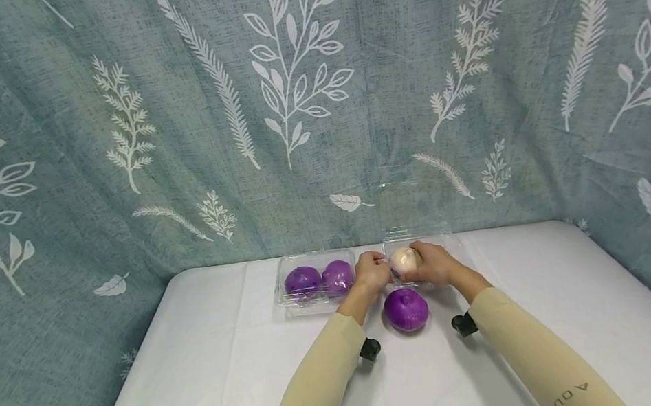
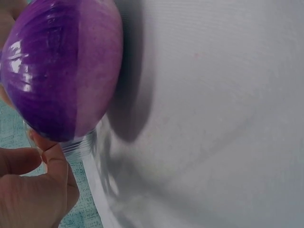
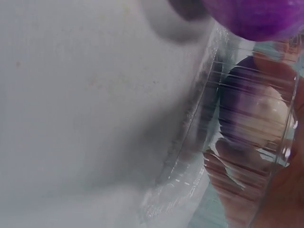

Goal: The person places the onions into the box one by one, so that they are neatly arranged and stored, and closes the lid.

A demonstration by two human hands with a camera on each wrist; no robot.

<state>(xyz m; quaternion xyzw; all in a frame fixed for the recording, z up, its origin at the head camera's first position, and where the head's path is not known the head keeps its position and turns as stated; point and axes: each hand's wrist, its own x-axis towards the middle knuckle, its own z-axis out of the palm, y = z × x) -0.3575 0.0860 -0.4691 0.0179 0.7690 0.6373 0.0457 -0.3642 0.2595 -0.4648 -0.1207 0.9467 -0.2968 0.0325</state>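
Observation:
My right hand (image 1: 434, 262) holds a pale and purple onion (image 1: 404, 260) inside an open clear plastic clamshell container (image 1: 449, 241). Through the ribbed plastic wall, the right wrist view shows that onion (image 3: 266, 116) with fingers around it. My left hand (image 1: 372, 270), fingers curled, pinches the left edge of the same container; the left wrist view shows this hand (image 2: 38, 187) beside the clear rim (image 2: 78, 146). A purple onion (image 1: 406, 309) sits on the table in front of the container, between my forearms, with neither hand holding it.
Left of my hands stands another clear clamshell container (image 1: 293, 310) with two purple onions (image 1: 303, 281) in it. Both containers stand near the back edge of the white table (image 1: 199, 373). A teal leaf-patterned curtain (image 1: 194, 110) hangs behind and at both sides.

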